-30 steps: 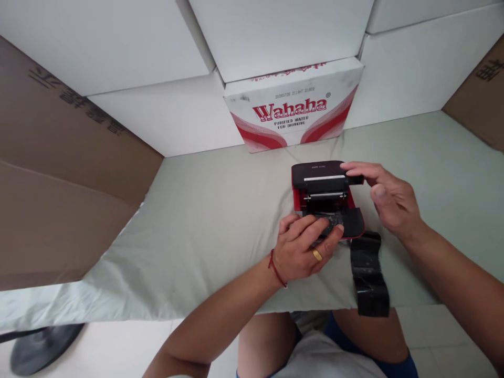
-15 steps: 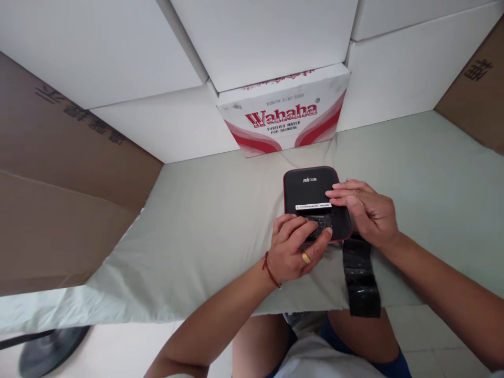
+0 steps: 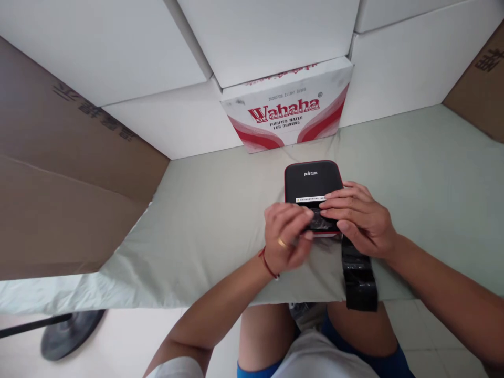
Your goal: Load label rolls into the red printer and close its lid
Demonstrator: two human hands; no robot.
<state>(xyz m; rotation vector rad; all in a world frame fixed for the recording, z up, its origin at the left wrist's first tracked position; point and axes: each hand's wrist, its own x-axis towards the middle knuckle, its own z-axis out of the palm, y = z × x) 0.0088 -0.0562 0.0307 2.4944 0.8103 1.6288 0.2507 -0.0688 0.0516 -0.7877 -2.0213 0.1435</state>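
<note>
A flat black device [image 3: 313, 185] with rounded corners and a red edge lies on the cloth. It bears a white logo and a white label strip [image 3: 307, 199]. Shiny, crinkled dark film [image 3: 322, 223] shows in its front part. My left hand [image 3: 289, 231], with a ring and a red cord, is at the front left corner, its fingers bent and blurred; what they hold, if anything, does not show. My right hand [image 3: 360, 218] rests open, fingers stretched over the right front of the device and the label's end. Beneath it a glossy black strip [image 3: 360, 281] runs over the table's front edge.
A white and red Wahaha carton [image 3: 293, 113] stands behind the device, against stacked white boxes [image 3: 275, 37]. Brown cartons flank the pale green cloth [image 3: 212, 226], a large one [image 3: 71, 199] at left. A round black stand base [image 3: 73, 333] is on the floor.
My left hand has drawn back slightly to the left from the film and is blurred. My right hand's fingers have shifted toward the device's front, now covering part of the label.
</note>
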